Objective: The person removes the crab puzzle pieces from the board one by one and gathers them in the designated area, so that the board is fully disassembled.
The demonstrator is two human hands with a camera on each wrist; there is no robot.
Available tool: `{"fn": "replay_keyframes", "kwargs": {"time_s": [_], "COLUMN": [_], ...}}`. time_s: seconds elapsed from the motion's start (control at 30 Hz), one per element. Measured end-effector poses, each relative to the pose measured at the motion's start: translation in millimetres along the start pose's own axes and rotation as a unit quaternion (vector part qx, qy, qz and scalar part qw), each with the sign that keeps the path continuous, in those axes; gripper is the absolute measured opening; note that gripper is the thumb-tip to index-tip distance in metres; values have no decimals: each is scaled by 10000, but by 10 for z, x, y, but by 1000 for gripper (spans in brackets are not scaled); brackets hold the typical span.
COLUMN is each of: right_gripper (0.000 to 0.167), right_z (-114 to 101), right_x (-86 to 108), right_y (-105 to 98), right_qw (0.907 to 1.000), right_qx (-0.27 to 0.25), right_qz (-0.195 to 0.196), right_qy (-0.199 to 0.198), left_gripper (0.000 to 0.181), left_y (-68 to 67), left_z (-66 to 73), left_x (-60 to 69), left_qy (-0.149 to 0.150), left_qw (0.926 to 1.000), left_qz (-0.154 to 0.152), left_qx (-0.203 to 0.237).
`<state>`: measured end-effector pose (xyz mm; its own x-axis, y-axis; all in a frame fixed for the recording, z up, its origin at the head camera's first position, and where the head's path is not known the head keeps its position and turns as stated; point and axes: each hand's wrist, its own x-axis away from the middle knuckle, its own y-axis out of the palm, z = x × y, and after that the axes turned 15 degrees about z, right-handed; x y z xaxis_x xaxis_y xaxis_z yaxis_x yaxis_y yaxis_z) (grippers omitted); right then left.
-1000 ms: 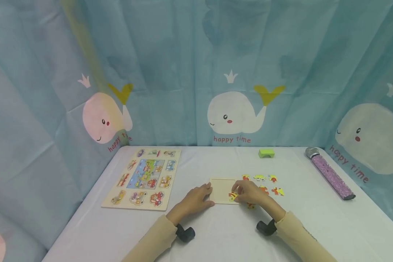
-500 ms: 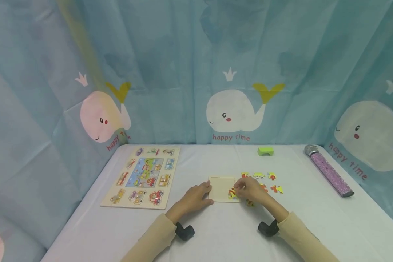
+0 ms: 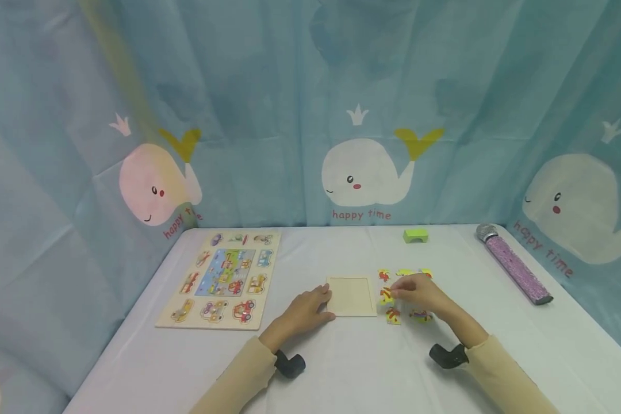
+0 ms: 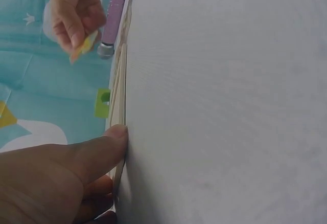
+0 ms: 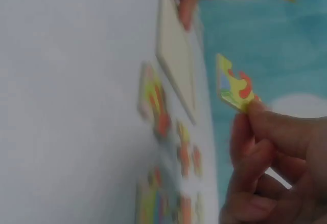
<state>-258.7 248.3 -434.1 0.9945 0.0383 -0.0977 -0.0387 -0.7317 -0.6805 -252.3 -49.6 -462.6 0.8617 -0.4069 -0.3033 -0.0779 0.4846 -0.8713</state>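
Note:
My right hand (image 3: 419, 290) pinches a yellow jigsaw piece (image 5: 232, 83) with red and blue print between thumb and finger. In the right wrist view the piece is tilted and lifted off the table. Just right of a small square wooden puzzle tray (image 3: 351, 296), the hand hovers over loose jigsaw pieces (image 3: 393, 315) and partly hides them. The tray's plain recess faces up with no piece in it. My left hand (image 3: 302, 310) holds the tray's left side, thumb at the near corner, fingers along the left border. The left wrist view shows the thumb (image 4: 102, 152) against the tray's edge.
A larger wooden puzzle board (image 3: 219, 282) with vehicle pictures lies at the left. Toward the back stands a green arch block (image 3: 416, 236). A purple glittery microphone (image 3: 514, 265) lies at the right. Behind the white table hangs a blue whale-print curtain (image 3: 269, 115).
The right hand has lifted the yellow-and-red piece out of the tray's near right corner and carried it to the right. The left hand stays at the tray. The head view has shifted slightly.

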Motion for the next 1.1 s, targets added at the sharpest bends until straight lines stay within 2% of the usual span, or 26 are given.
{"fn": "replay_keyframes", "kwargs": {"time_s": [0.1, 0.23, 0.43, 0.7, 0.93, 1.1], "right_gripper": [30, 35, 34, 16, 12, 11], "right_z": [137, 368, 531, 595, 588, 560], "right_x": [84, 205, 316, 330, 269, 273], "right_y": [-232, -479, -720, -762, -750, -715], "right_qw": [9993, 9964, 9942, 9911, 9897, 9878], "right_qx": [153, 215, 403, 748, 1047, 1210], "right_qz": [-8, -117, -390, -542, -483, -306], "right_qy": [345, 809, 915, 962, 851, 933], "left_gripper": [59, 60, 59, 58, 60, 59], "left_y": [0, 0, -30, 22, 21, 32], "left_z": [1, -1, -17, -20, -15, -23], "left_x": [-5, -2, -13, -6, -5, -5], "left_qy": [-28, 16, 36, 157, 41, 14], "left_qw": [10000, 10000, 10000, 9999, 9999, 10000], "left_qz": [-6, -12, 5, 11, -73, -35], "left_qx": [41, 36, -7, 62, 84, -3]}}
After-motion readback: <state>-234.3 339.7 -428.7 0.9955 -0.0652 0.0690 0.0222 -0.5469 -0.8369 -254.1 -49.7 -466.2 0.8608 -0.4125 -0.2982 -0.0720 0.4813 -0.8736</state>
